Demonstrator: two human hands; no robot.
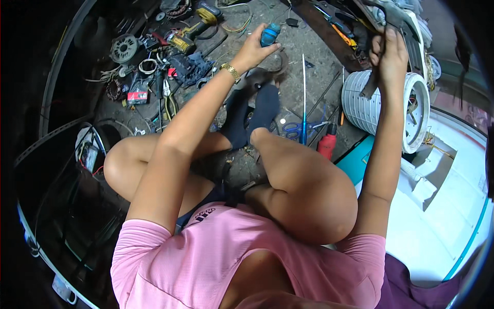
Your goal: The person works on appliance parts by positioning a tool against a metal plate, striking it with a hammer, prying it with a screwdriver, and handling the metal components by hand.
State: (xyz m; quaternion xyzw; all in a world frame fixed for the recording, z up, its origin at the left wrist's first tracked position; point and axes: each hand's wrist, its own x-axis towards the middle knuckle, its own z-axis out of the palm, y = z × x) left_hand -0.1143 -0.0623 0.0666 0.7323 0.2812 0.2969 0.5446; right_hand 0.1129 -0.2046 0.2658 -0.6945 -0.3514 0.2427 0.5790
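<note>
My left hand (pixel 253 49) is closed around a stubby blue rounded thing with dark bands (pixel 270 35), held out above the floor beyond my feet. Its far side is hidden, so its exact kind does not show. At the upper right my right hand (pixel 390 51) has its fingers curled at the dark edge of a white curved machine part (pixel 411 31). A dark flat strip (pixel 370 85) sticks out below that hand, in front of a white ribbed drum (pixel 360 95). Whether the fingers grip the strip or the edge is unclear.
A yellow cordless drill (pixel 193 33), pliers (pixel 167 92) and several loose parts crowd the floor at left. A long blue-handled screwdriver (pixel 303 121), blue scissors (pixel 294 130) and a red bottle (pixel 327 144) lie between my leg and the drum. A white appliance panel (pixel 411 226) spreads at right.
</note>
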